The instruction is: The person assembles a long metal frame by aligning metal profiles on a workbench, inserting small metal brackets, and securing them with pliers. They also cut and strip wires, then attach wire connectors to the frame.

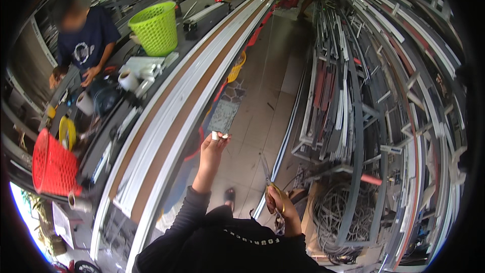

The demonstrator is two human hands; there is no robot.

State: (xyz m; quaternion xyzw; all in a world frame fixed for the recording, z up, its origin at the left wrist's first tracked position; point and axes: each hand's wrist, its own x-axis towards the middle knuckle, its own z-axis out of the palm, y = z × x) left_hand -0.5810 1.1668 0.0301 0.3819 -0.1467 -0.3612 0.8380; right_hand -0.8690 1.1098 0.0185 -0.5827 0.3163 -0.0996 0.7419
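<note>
A pair of scissors point(266, 169) sits in the right hand point(283, 203), its fingers closed around the handles; the blades extend beyond the fingers, pointing away from the body, over the floor point(270, 91). The left hand point(211, 149) is raised well apart from them, its fingers bent together, with small white pieces point(215, 135) at the fingertips; whether it pinches them is too small to tell.

Beside the left hand, long white-and-brown profiles point(169, 116) run along the right edge of the tabletop point(188, 49). On it, a green basket point(154, 29) stands left of the profiles, with a white roll point(128, 80) nearer; a red basket point(53, 164) stands by the near left corner. A co-worker point(86, 38) is at the left edge. Right of the floor, a rack holds metal bars point(323, 86), with coiled cable point(331, 217) near the right hand.
</note>
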